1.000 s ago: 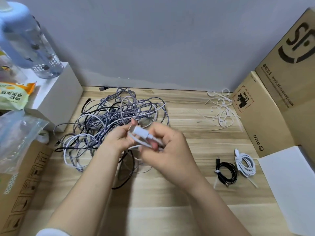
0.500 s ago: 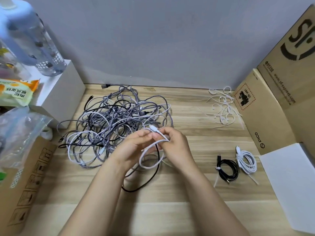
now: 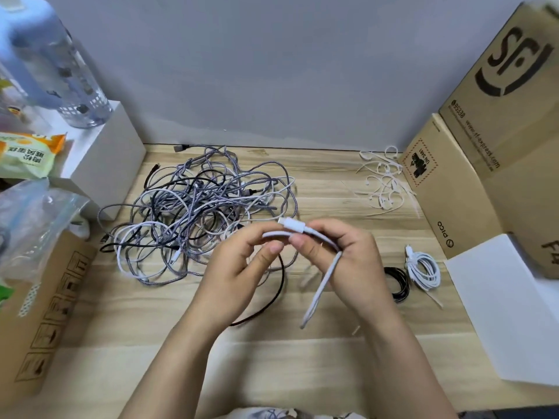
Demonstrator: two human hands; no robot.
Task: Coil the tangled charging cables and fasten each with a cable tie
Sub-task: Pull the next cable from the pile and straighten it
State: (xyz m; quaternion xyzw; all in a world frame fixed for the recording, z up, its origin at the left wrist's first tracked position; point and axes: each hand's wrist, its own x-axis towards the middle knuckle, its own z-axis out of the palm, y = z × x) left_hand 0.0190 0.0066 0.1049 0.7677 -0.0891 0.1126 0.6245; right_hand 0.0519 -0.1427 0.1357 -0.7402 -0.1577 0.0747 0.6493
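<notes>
A tangle of grey braided, white and black cables (image 3: pixel 193 213) lies on the wooden table (image 3: pixel 272 358) at the back left. Both hands hold a white cable (image 3: pixel 320 285) in front of it. My right hand (image 3: pixel 348 261) grips the cable near its white plug (image 3: pixel 292 223), and a folded loop hangs down from that hand. My left hand (image 3: pixel 239 267) pinches the cable just left of the plug. A black coiled cable (image 3: pixel 399 284) and a white coiled cable (image 3: pixel 423 269), each tied, lie to the right. Loose white cable ties (image 3: pixel 382 182) lie at the back right.
Cardboard boxes (image 3: pixel 484 146) stand along the right edge, with a white box (image 3: pixel 508 309) in front of them. On the left are a cardboard box (image 3: pixel 39 313), a plastic bag (image 3: pixel 27 219), a white box (image 3: pixel 102 152) bearing a water bottle (image 3: pixel 60 71), and a snack packet (image 3: pixel 27 152).
Both hands have shifted right and slightly toward me with the white cable. The loop, held between the hands before, now hangs longer from my right hand.
</notes>
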